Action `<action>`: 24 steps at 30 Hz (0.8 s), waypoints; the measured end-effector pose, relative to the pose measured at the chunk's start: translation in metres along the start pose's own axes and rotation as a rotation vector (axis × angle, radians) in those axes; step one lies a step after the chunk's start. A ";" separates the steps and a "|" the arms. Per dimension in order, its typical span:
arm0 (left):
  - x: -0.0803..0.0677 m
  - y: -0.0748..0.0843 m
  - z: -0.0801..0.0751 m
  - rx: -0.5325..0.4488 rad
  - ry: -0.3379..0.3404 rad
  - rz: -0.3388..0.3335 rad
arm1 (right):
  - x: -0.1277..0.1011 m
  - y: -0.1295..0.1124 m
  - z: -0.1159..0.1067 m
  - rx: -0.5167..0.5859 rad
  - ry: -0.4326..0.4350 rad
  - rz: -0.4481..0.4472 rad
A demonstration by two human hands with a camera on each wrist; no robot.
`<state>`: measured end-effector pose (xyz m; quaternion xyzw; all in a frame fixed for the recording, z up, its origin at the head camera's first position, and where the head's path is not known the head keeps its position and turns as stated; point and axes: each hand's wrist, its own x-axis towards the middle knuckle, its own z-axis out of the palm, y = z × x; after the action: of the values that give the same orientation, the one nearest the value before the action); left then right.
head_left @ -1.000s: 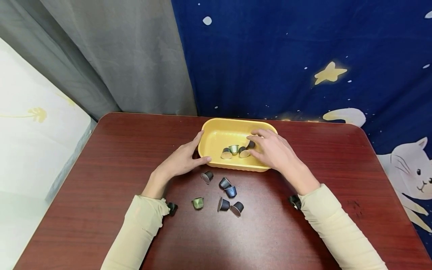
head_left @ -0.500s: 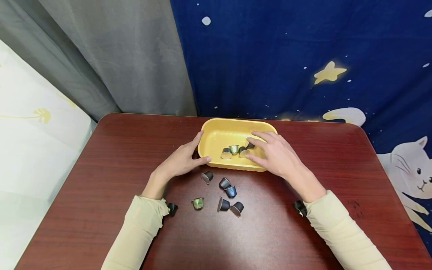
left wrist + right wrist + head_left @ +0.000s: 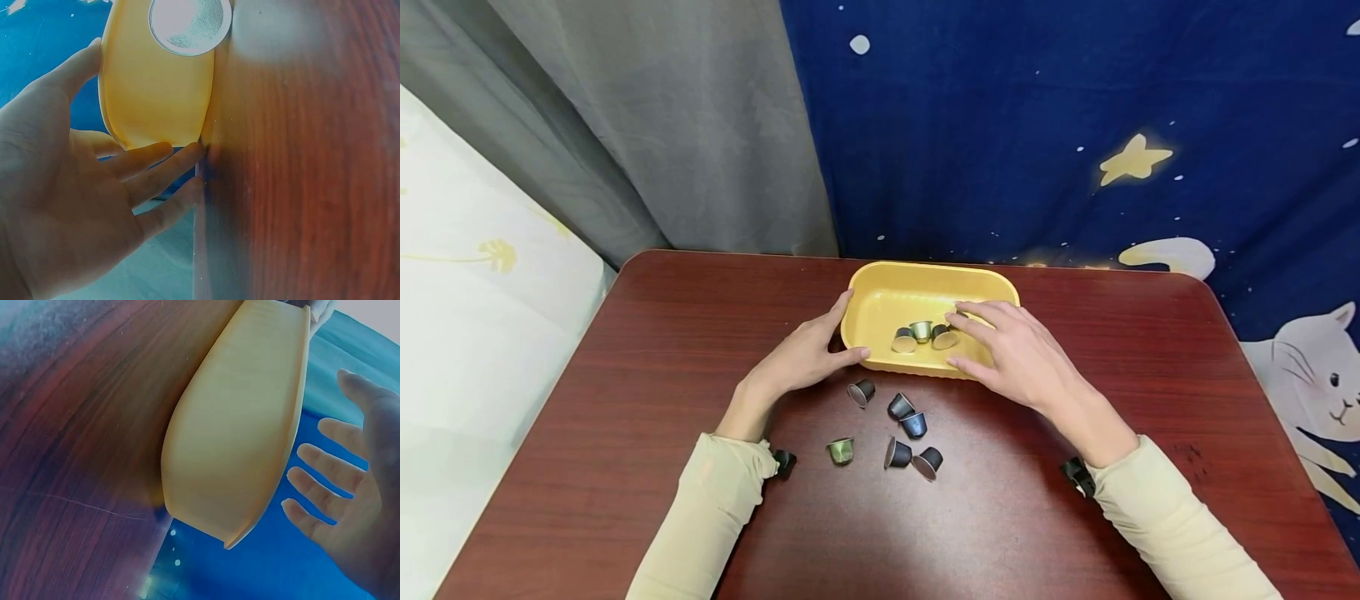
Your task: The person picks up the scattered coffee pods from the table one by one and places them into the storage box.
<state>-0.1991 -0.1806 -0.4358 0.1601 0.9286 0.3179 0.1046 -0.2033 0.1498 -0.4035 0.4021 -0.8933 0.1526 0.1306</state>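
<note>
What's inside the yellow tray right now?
Inside the yellow tray three coffee capsules lie close together near its middle. The right hand hovers open over the tray's right part, so anything beneath it is covered and cannot be seen.

Home: cartoon cat curtain (image 3: 1150,150), wooden table (image 3: 625,400).
</note>
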 end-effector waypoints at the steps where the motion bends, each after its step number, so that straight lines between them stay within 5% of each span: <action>1: 0.000 0.000 0.000 0.001 0.000 0.000 | -0.001 -0.001 0.000 0.002 0.005 -0.007; 24: 0.002 0.002 0.000 0.006 -0.010 -0.015 | -0.016 -0.018 -0.007 0.045 0.029 -0.077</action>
<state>-0.2001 -0.1785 -0.4346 0.1549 0.9303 0.3134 0.1113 -0.1787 0.1521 -0.3998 0.4365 -0.8716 0.1732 0.1404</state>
